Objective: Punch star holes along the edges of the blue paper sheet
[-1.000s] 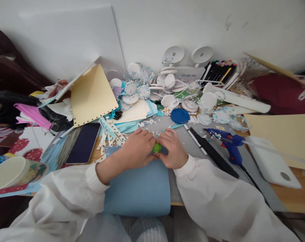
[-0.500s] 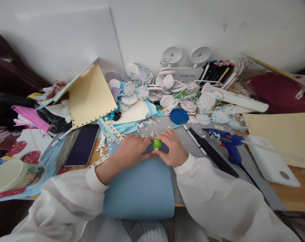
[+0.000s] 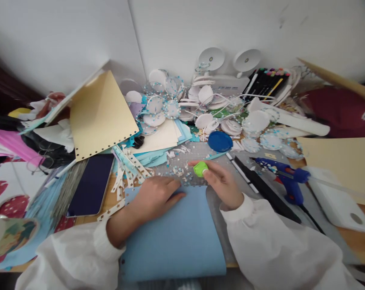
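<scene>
My right hand point(image 3: 223, 181) holds a small bright green craft punch point(image 3: 200, 168) between thumb and fingers, just beyond the far edge of a blue paper sheet point(image 3: 176, 237). My left hand point(image 3: 158, 195) lies on the sheet's upper left part, its thumb and forefinger stretched out with a gap between them. Small punched holes run along the sheet's far edge. Tiny paper cutouts point(image 3: 178, 165) are scattered on the grey mat behind both hands.
On the right lie a blue glue gun point(image 3: 283, 173), a black bar-shaped object point(image 3: 267, 193) and a white box point(image 3: 339, 201). A phone point(image 3: 92, 185) and star-punched strips are on the left. Beaded white discs point(image 3: 155, 104), a blue lid point(image 3: 220, 141) and markers point(image 3: 268, 82) crowd the back.
My hands have parted. The right has carried the green punch up and right off the blue sheet's edge; the left has let go of the punch and lowered onto the sheet.
</scene>
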Demonstrator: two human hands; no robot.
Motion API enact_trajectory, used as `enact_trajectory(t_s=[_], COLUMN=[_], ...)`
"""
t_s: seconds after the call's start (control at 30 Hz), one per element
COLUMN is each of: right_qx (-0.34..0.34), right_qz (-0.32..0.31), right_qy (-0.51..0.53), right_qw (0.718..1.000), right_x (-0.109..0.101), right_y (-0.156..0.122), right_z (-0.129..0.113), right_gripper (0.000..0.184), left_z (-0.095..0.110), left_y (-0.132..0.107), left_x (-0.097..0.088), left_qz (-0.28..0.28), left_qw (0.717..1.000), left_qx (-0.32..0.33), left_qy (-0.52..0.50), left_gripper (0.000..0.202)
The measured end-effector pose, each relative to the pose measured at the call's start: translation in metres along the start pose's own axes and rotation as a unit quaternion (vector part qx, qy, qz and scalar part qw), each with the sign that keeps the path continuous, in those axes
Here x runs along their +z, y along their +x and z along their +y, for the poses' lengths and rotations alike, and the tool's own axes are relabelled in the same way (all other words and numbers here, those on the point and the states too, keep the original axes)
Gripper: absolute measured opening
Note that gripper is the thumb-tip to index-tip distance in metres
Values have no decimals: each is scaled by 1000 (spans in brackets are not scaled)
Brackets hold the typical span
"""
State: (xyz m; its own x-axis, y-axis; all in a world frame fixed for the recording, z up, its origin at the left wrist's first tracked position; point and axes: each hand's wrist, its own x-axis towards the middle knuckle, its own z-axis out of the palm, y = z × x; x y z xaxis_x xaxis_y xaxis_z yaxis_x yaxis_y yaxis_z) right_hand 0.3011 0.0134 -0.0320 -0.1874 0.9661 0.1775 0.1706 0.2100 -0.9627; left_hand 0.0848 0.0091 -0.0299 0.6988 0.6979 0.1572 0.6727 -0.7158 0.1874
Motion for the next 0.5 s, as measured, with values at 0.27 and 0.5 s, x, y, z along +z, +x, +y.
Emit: enact_trajectory(t_s=[0.27,0.5], right_qx=[21,-35], right_qz=[28,93], right_qy=[51,-48], right_qw=[998,994], right_x=[-1,0], right_y=[3,4], right_z=[2,4], right_gripper=[41,27], left_z=[0,1], left_y=[1,1], left_x=[-2,-2], left_qz=[-41,-55], left_qw=[999,998], left_qx=[-2,-8], left_qy=[-4,-5], left_gripper=[26,27])
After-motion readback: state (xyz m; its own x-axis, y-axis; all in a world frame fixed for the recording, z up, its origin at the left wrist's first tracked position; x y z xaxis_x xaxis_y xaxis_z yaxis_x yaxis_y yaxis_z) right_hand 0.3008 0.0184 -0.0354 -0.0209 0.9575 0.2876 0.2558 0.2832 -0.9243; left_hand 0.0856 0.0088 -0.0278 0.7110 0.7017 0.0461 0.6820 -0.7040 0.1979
